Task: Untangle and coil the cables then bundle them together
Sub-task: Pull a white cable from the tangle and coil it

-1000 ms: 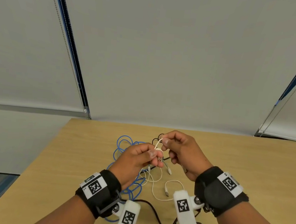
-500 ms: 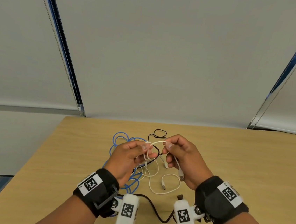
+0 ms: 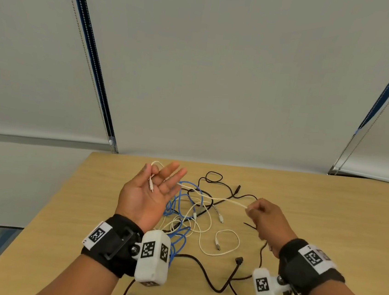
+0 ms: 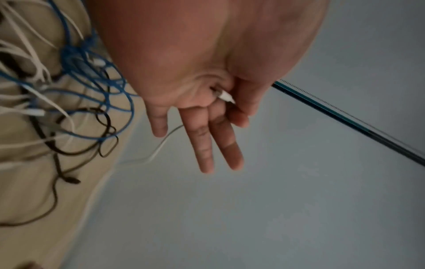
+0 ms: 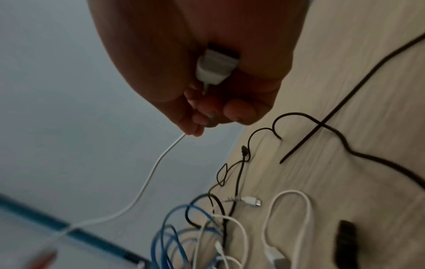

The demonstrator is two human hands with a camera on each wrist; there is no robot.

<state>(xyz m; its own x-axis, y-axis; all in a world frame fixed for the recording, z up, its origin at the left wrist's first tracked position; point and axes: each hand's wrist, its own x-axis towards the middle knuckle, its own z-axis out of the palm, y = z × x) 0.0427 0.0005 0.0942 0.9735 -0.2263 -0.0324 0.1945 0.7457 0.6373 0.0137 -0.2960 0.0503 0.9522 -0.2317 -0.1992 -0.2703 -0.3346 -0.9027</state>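
Note:
A thin white cable (image 3: 214, 198) is stretched in the air between my two hands. My left hand (image 3: 159, 177) is turned palm up above the table's far left part. Its thumb and forefinger pinch the cable near its small plug (image 4: 226, 96), and the other fingers are straight. My right hand (image 3: 261, 214) is closed, pinching the same cable (image 5: 151, 172) at its fingertips with the white USB plug (image 5: 216, 67) tucked in the palm. Below them a tangle of blue cable (image 3: 181, 218), black cable (image 3: 202, 272) and another white cable (image 3: 226, 243) lies on the table.
The wooden table (image 3: 326, 209) stands against grey window blinds. A black plug (image 3: 239, 260) lies near my right wrist. A second thin black cable (image 3: 214, 180) loops at the far side of the tangle. Bare wood lies to the right and left of the cables.
My hands have drawn apart. The left hand has turned palm up with its fingers spread, and the right has moved right, pulling the white cable straight between them.

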